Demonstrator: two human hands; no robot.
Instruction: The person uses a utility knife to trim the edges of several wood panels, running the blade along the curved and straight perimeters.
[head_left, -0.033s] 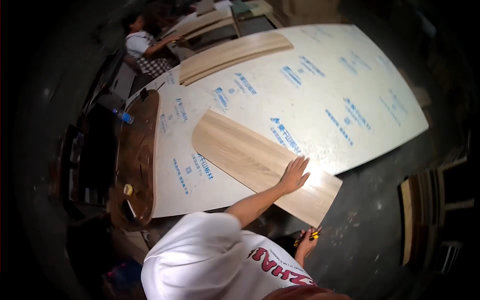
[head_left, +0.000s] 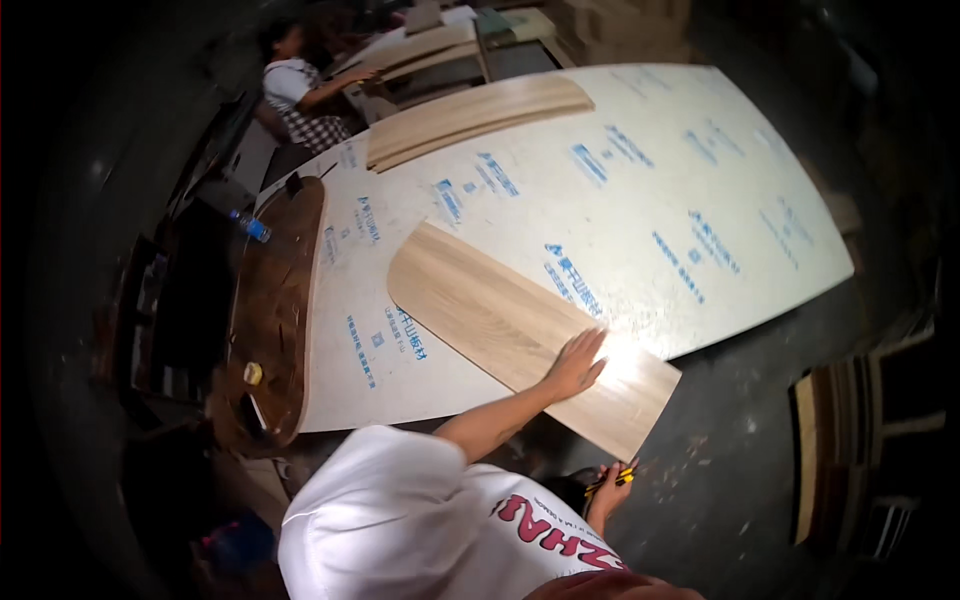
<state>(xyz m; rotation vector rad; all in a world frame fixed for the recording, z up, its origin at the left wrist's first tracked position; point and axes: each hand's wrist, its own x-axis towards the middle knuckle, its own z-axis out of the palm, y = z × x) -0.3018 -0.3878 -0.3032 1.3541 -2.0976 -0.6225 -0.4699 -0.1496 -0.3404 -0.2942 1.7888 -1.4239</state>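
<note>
A long wood-grain board (head_left: 480, 305), rounded at its far left end and square at the near right, lies aslant on the white table. Its square end juts out past the table's near edge. My left hand (head_left: 575, 368) rests flat on top of the board towards that end, fingers stretched out. Below the board's near right corner, my right hand (head_left: 610, 492) is closed around a yellow-and-black hand tool (head_left: 625, 475), close to the corner. The tool's exact kind is too small to make out, and whether it touches the board I cannot tell.
Similar boards (head_left: 480, 118) are stacked on the table's (head_left: 700, 200) far side. A brown round-ended panel (head_left: 275, 310) carrying small items runs along its left. Nearby is a bottle (head_left: 250, 226). Another person (head_left: 300, 100) works at the far left. Panels (head_left: 840, 450) stand at right.
My left hand has shifted slightly along the board, towards its rounded end. My right hand stays by the corner with the tool. The whole view has tilted a little.
</note>
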